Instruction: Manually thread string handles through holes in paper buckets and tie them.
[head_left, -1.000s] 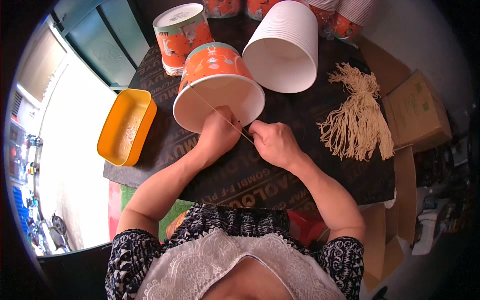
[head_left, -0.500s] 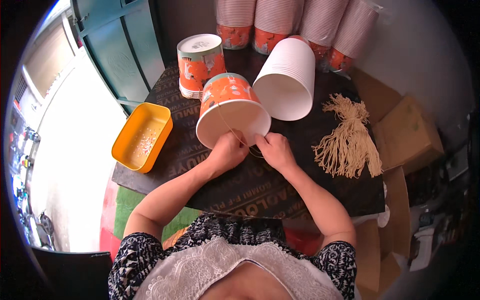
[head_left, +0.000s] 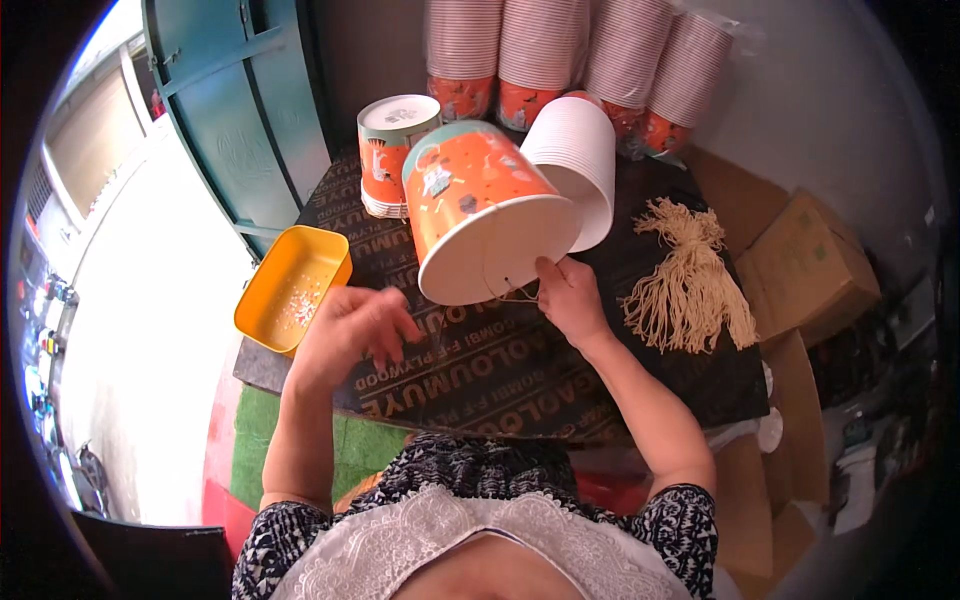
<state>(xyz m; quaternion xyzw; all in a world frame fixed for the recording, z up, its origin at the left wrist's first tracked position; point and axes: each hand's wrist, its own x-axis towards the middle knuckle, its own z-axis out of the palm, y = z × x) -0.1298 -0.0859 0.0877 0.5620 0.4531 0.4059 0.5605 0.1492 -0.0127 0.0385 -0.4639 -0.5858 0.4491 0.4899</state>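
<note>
The R hand (head_left: pixel 573 300) is curled up, thumb and finger pinched at the rim of the big orange tub (head_left: pixel 480 190). A thin string (head_left: pixel 515 298) runs from the tub's rim to that hand; can't tell if the hand grips it too. The tub is tipped, w/ its white mouth facing the person, over the mid. of the dark tabletop (head_left: pixel 470 370). The L hand (head_left: pixel 355 335) is blurry, its fingers bent and apart, holding nothing. It's nr the yellow box (head_left: pixel 300 255), which has tiny bits (head_left: pixel 300 300) in it; can't tell if they touch.

Behind the orange tub, to the L, is an upside-down tub stack (head_left: pixel 385 165). Behind it to the R is a white tub stack (head_left: pixel 580 140), lying tipped. A bunch of string (head_left: pixel 690 280) lies on the R side, nr a brown cardboard box (head_left: pixel 820 265). Tall tub stacks in clear plastic (head_left: pixel 545 45) stand at the back.
</note>
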